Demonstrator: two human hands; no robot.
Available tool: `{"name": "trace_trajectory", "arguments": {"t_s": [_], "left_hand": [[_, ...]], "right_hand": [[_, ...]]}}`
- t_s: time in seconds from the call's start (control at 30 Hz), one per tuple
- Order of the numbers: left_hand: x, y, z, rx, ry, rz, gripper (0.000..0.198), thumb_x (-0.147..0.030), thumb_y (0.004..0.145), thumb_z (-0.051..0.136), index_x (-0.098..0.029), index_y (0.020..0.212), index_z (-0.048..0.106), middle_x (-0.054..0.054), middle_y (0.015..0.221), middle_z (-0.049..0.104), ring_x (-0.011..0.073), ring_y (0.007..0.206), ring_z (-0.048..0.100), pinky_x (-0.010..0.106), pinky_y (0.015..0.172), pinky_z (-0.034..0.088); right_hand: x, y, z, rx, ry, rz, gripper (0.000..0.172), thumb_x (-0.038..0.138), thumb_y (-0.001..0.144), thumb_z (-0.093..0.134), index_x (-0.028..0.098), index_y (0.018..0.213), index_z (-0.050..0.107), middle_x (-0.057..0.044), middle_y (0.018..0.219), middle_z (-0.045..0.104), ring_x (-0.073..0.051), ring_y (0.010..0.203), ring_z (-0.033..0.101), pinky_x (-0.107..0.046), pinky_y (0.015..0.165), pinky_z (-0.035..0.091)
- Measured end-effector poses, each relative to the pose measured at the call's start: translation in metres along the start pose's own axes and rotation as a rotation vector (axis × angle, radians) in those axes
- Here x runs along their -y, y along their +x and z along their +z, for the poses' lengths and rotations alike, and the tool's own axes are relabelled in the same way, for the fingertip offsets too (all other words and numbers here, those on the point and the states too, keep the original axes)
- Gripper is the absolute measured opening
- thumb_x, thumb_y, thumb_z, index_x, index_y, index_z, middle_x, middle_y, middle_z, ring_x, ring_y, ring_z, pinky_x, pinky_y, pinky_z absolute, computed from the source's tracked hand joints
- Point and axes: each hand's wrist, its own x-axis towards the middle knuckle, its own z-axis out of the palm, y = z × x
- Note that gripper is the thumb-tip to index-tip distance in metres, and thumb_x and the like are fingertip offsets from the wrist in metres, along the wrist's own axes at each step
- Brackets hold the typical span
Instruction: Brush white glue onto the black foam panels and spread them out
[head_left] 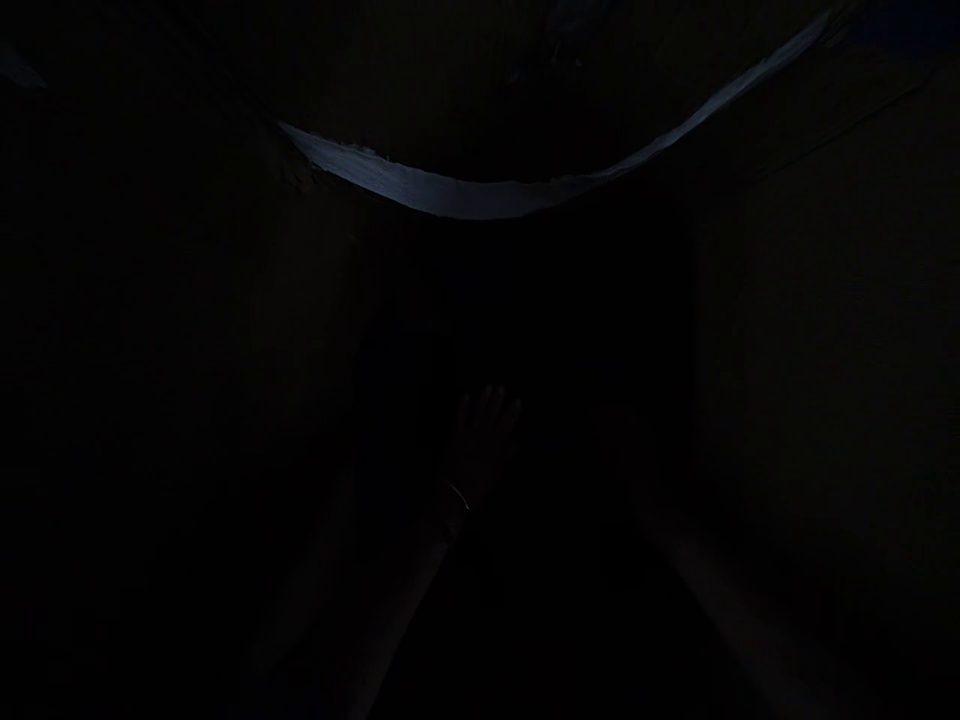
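The view is almost black. My left hand (486, 435) shows faintly near the middle, its fingers stretched out and slightly apart. A thin pale band (459, 496) circles that wrist. No held thing can be seen at this hand, and the surface beneath it is lost in the dark. To the right, my right hand (628, 432) is barely visible at the end of a dim forearm. Its fingers are too dark to make out, and so is anything it may hold or touch.
A curved pale strip (472, 198) of light surface runs across the upper part of the view. Dim brownish surfaces flank both sides (825, 350). A dark blue patch (907, 25) lies at the top right corner. Everything else is too dark to name.
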Motion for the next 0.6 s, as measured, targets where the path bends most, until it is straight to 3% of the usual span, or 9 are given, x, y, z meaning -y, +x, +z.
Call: {"name": "trace_trajectory", "arguments": {"t_s": [0.17, 0.43, 0.6], "left_hand": [[0.000, 0.003, -0.003, -0.032, 0.003, 0.012, 0.052, -0.036, 0.090, 0.030, -0.019, 0.138, 0.021, 0.014, 0.146, 0.017, 0.0270, 0.135, 0.011, 0.052, 0.109, 0.015], [0.003, 0.012, -0.009, -0.076, -0.012, 0.002, 0.054, -0.036, 0.088, 0.037, -0.015, 0.137, 0.024, 0.016, 0.144, 0.022, 0.0286, 0.134, 0.015, 0.051, 0.108, 0.020], [0.007, 0.031, -0.018, -0.063, -0.003, 0.038, 0.065, -0.043, 0.083, 0.046, -0.011, 0.136, 0.025, 0.021, 0.143, 0.023, 0.0335, 0.134, 0.013, 0.055, 0.107, 0.015]], "right_hand": [[-0.010, 0.010, -0.004, -0.008, -0.044, 0.053, 0.033, 0.022, 0.085, 0.035, 0.025, 0.103, 0.062, -0.010, 0.102, 0.062, -0.030, 0.098, 0.053, -0.051, 0.078, 0.044], [-0.019, -0.017, -0.020, -0.051, -0.059, 0.213, 0.039, 0.013, 0.086, 0.026, 0.016, 0.108, 0.059, -0.017, 0.109, 0.057, -0.032, 0.103, 0.049, -0.052, 0.084, 0.040], [-0.024, -0.020, -0.019, 0.013, -0.039, 0.166, 0.028, 0.030, 0.088, 0.047, 0.017, 0.113, 0.053, -0.011, 0.114, 0.053, -0.024, 0.103, 0.050, -0.046, 0.087, 0.042]]}}
